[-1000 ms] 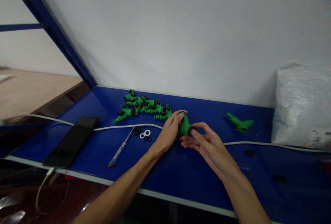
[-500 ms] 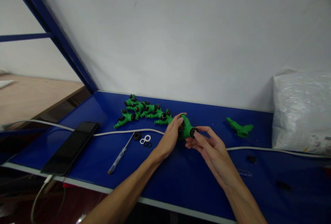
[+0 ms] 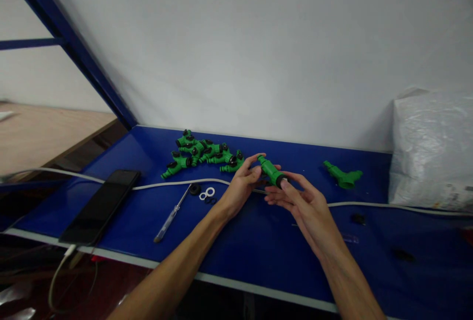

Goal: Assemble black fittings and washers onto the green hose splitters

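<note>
Between my hands is a green hose connector (image 3: pixel 270 169) with a black collar at its near end. My left hand (image 3: pixel 244 182) grips its far side, fingers curled round it. My right hand (image 3: pixel 297 196) is closed on the black end, the thumb pressing at the opening, where something pale shows. Left of my hands, several green hose splitters (image 3: pixel 210 151) with black valve knobs lie in a pile. A screwdriver (image 3: pixel 172 217) with a clear handle, a black ring (image 3: pixel 195 189), white rings (image 3: pixel 210 192) and small dark rings (image 3: pixel 210 200) lie nearer me.
A dark phone (image 3: pixel 100 206) with a cable plugged in lies at the left edge of the blue table (image 3: pixel 236 256). A white cable (image 3: pixel 369 204) crosses behind my hands. On the right are a green Y-shaped body (image 3: pixel 343 176), small black parts (image 3: pixel 358 218) and a wrapped white package (image 3: pixel 430 152).
The green connector has turned in my hands, so its length now slants down toward my right hand. My hands stay close together around it. The view has shifted slightly.
</note>
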A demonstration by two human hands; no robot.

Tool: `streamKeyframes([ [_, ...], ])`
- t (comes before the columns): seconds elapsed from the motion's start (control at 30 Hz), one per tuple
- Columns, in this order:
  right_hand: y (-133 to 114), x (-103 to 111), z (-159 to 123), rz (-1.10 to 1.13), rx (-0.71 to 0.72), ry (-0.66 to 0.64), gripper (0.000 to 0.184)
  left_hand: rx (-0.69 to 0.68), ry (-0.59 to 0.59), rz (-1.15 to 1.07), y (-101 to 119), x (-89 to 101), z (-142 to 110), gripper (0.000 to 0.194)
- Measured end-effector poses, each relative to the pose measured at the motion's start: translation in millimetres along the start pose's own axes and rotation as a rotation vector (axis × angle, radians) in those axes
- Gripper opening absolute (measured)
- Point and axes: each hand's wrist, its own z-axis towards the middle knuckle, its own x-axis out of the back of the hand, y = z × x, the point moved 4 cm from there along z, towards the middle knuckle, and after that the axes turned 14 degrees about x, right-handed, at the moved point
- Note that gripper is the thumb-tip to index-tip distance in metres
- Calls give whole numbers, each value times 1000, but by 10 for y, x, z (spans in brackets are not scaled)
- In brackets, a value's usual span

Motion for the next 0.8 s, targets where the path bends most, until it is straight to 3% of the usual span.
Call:
streamKeyframes([
  [0.1,-20,36,18,12,47,41,38,-4,14,-23,21,16,-4,48],
  [0.23,-45,69,24,-30,59,66,41,49,110,67,42,72,-11,24],
  [0.37,-75,33,5,-122,68,-22,39,93,262,287,66,141,-15,39],
  [0.5,-83,-39,-12,-207,52,-158,34,171,336,427,61,168,-28,50],
  [0.6,-79,-70,-17,-239,43,-219,32,205,264,514,52,147,-28,58],
  [0.7,-75,-71,-27,-251,23,-227,32,193,154,545,54,113,-25,49],
  [0.8,-71,-70,-42,-251,3,-232,33,182,141,543,58,106,-27,43],
])
